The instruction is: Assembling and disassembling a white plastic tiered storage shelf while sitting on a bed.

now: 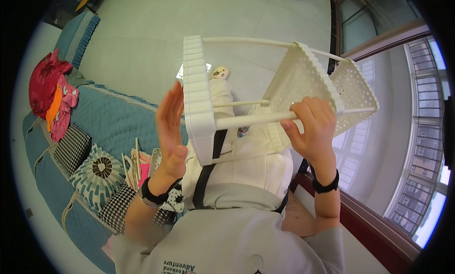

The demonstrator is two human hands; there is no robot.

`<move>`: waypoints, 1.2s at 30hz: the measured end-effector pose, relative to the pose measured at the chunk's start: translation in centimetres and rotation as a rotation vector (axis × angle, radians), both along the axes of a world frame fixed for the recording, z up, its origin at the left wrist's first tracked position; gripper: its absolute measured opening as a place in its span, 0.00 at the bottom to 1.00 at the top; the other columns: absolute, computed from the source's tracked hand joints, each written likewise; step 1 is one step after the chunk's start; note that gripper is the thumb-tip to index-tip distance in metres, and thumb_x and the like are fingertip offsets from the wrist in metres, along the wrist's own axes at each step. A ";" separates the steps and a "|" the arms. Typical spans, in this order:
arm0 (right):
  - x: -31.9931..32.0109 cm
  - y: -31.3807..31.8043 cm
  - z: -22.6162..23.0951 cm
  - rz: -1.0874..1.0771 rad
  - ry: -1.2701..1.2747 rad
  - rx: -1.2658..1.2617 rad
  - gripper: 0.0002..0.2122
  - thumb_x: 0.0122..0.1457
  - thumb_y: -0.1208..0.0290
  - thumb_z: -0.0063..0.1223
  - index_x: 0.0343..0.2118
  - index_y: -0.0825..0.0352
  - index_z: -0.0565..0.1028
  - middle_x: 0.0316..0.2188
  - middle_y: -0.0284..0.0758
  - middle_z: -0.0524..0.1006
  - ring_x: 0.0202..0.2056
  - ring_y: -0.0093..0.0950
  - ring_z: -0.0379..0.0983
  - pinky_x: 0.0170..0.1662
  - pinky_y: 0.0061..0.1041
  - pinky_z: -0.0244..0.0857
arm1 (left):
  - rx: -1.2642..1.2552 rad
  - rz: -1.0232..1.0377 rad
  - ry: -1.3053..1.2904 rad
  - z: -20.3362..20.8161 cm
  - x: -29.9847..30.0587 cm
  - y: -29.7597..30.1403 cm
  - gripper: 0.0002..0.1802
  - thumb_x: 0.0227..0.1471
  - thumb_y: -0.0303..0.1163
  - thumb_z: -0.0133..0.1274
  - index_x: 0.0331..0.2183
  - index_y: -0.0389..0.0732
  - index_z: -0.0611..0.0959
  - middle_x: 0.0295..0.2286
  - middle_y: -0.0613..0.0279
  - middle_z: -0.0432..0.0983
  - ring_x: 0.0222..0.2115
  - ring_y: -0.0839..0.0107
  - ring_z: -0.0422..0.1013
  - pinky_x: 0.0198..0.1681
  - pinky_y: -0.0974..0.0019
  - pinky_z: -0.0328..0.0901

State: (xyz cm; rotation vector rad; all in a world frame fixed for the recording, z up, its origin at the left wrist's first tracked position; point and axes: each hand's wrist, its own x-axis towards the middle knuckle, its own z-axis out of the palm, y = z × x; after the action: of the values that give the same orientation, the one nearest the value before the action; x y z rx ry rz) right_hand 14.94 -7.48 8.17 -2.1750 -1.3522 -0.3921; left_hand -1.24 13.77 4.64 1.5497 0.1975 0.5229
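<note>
A cream-white plastic tiered storage rack (198,98) lies on its side above my lap, its perforated trays (296,80) joined by round poles (256,120). My left hand (171,132) is up against the outer face of the leftmost tray, fingers stretched out and palm turned toward it. My right hand (313,125) wraps round the near pole where it meets the middle tray. The third tray (355,87) is at the far right end. Part of that pole's joint is hidden behind my right fingers.
On the left stands a blue-covered sofa (121,114) with patterned cushions (98,172), red and pink clothes (50,87) and several loose white poles (137,162). A red-brown window frame (369,226) and glass run along the right. Pale tiles (142,27) cover the floor ahead.
</note>
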 end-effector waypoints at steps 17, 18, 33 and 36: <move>-2.4 -0.3 -0.4 -0.143 0.038 0.093 0.10 0.45 0.65 0.52 0.15 0.62 0.67 0.13 0.29 0.63 0.16 0.28 0.57 0.22 0.27 0.46 | 0.229 0.080 -0.242 -1.7 0.7 -2.4 0.41 0.43 0.36 0.53 0.54 0.35 0.53 0.54 0.42 0.47 0.54 0.55 0.53 0.54 0.56 0.50; -2.3 -0.3 -0.4 -0.142 0.033 0.091 0.10 0.45 0.65 0.52 0.15 0.62 0.67 0.13 0.29 0.63 0.16 0.28 0.57 0.22 0.27 0.46 | 0.145 0.114 -0.156 -2.6 -0.5 -2.4 0.39 0.43 0.36 0.54 0.53 0.35 0.55 0.53 0.43 0.52 0.52 0.56 0.56 0.53 0.56 0.51; 1.3 0.7 -0.1 0.041 0.151 0.232 0.06 0.49 0.72 0.48 0.18 0.65 0.69 0.14 0.31 0.66 0.18 0.30 0.59 0.25 0.27 0.49 | 0.641 -0.059 0.070 -7.4 -5.0 -1.5 0.16 0.35 0.16 0.54 0.31 0.34 0.69 0.49 0.40 0.59 0.51 0.43 0.56 0.53 0.46 0.52; 2.2 0.9 -0.8 0.023 0.247 0.284 0.08 0.51 0.72 0.46 0.18 0.66 0.69 0.16 0.33 0.66 0.20 0.30 0.59 0.27 0.26 0.51 | 0.724 0.025 0.001 -5.4 -3.3 -0.2 0.16 0.32 0.12 0.51 0.27 0.36 0.66 0.49 0.39 0.58 0.52 0.41 0.55 0.54 0.42 0.49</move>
State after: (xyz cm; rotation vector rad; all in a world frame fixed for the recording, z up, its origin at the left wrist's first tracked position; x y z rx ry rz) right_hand 17.16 -6.54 7.42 -1.9023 -1.1119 -0.2769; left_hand -4.56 13.53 -0.75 2.2513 0.0213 0.6535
